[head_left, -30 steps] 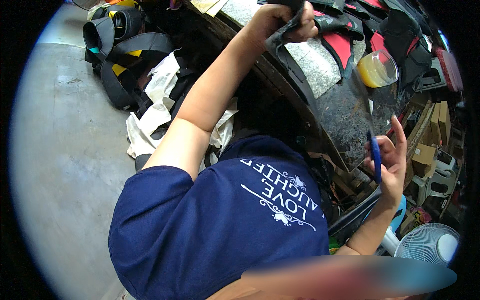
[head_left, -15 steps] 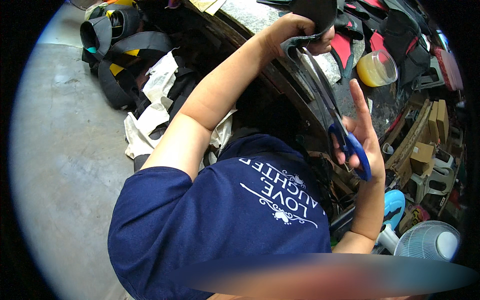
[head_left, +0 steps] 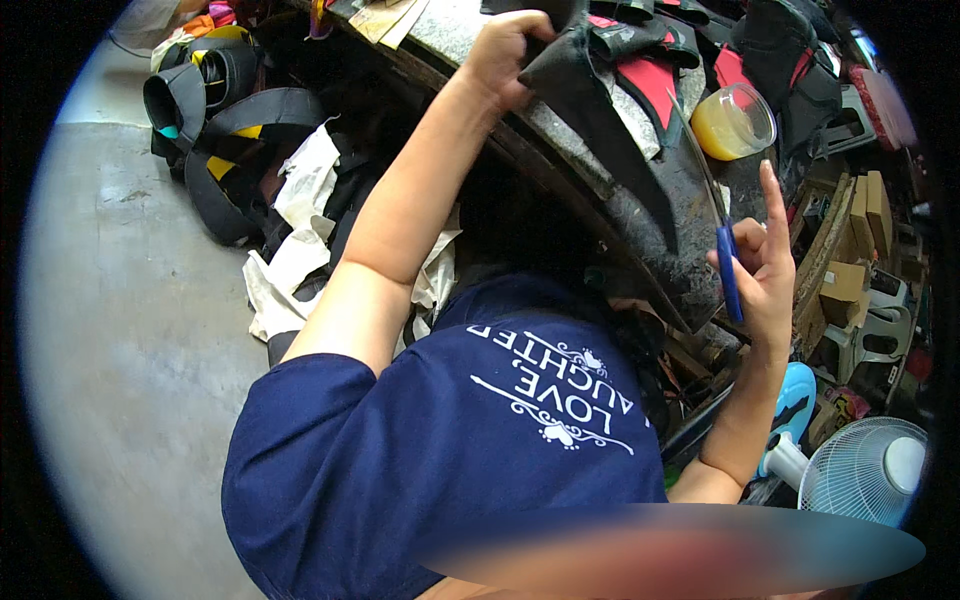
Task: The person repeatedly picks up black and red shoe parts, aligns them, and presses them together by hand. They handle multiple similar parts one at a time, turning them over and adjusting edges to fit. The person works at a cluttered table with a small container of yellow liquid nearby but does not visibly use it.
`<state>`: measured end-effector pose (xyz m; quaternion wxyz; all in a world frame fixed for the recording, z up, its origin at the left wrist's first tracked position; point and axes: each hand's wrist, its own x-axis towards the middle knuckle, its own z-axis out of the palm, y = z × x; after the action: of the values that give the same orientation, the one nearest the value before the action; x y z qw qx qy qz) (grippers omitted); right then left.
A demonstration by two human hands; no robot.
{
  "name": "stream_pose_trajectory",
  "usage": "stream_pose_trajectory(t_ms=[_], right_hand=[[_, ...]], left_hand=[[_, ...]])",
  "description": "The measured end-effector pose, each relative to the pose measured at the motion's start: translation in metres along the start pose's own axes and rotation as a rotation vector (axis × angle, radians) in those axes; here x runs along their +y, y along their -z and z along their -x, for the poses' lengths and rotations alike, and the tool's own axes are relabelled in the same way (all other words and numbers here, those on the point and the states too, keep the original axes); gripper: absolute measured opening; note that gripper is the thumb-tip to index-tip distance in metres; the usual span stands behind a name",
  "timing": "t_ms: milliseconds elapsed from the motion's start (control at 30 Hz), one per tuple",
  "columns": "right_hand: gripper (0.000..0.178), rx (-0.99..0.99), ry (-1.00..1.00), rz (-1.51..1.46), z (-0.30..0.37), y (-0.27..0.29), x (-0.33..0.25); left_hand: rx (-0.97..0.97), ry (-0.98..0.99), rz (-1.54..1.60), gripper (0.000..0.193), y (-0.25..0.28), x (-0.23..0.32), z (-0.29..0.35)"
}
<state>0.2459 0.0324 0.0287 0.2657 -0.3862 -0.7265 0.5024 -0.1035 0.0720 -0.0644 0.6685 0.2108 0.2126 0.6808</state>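
At the table's edge, my left hand (head_left: 502, 62) is closed on a black piece of sheet material (head_left: 610, 135). A long pointed strip of it hangs down toward the right. My right hand (head_left: 765, 275) grips a pair of blue-handled scissors (head_left: 730, 270), its index finger stretched out and up. The blades point away from me and look nearly closed, apart from the black piece. Past the blades, a clear jar of yellow stuff (head_left: 722, 135) lies tilted on the dark worktable (head_left: 690, 285).
Black and red cut pieces (head_left: 650, 85) are heaped on the far side of the table. Rolled black strips (head_left: 215, 130) and white scraps (head_left: 300, 200) lie at the left. To the right are a small cardboard box (head_left: 843, 290) and a fan (head_left: 865, 470).
My left hand has drawn the black piece left and nearer, and its long strip now hangs in view. The scissors have come away from the material to the right, their blades closer together.
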Motion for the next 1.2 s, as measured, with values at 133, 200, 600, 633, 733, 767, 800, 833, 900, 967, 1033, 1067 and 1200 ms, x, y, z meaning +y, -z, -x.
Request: stream_pose_trajectory(t_ms=[133, 200, 600, 633, 733, 767, 800, 833, 900, 967, 1033, 1067, 1200], right_hand=[[0.100, 0.142, -0.108, 0.563, 0.001, 0.006, 0.030], [0.095, 0.142, -0.024, 0.653, 0.004, 0.007, 0.034], [0.066, -0.130, 0.199, -0.207, -0.038, -0.025, -0.035], [0.070, -0.111, 0.192, -0.266, -0.038, -0.032, -0.036], [0.080, -0.109, 0.189, -0.384, -0.039, -0.041, -0.042], [0.079, -0.093, 0.170, -0.338, -0.039, -0.042, -0.044], [0.079, -0.094, 0.190, -0.299, -0.039, -0.044, -0.046], [0.078, -0.092, 0.256, -0.265, -0.041, -0.045, -0.047], [0.062, -0.034, 0.278, -0.366, -0.046, -0.052, -0.047], [0.052, 0.008, 0.337, -0.366, -0.051, -0.056, -0.044], [0.047, 0.027, 0.384, -0.262, -0.056, -0.055, -0.042], [0.047, 0.081, 0.433, -0.225, -0.061, -0.055, -0.041], [0.043, 0.341, 0.702, 0.518, -0.064, -0.049, -0.041]], left_hand=[[0.107, -0.004, -0.016, 0.010, -0.003, 0.013, 0.022], [0.130, 0.036, -0.026, 0.006, -0.011, 0.011, 0.028], [-0.082, -0.047, -0.351, 0.018, -0.060, -0.018, 0.054], [-0.079, -0.054, -0.263, 0.018, -0.066, -0.021, 0.053], [0.043, 0.004, -0.462, 0.014, -0.074, -0.010, 0.059], [0.106, 0.025, -0.555, 0.019, -0.076, -0.009, 0.060], [0.045, 0.028, -0.515, 0.014, -0.077, -0.004, 0.062], [0.013, 0.061, -0.496, 0.011, -0.077, -0.001, 0.064], [0.004, -0.035, -0.592, 0.010, -0.082, -0.004, 0.065], [0.058, -0.201, -0.752, 0.014, -0.089, -0.011, 0.064], [0.131, -0.164, -0.782, 0.014, -0.096, -0.012, 0.068], [0.148, -0.106, -0.722, 0.013, -0.100, -0.010, 0.068], [0.197, -0.013, -0.415, 0.012, -0.113, -0.008, 0.071]])
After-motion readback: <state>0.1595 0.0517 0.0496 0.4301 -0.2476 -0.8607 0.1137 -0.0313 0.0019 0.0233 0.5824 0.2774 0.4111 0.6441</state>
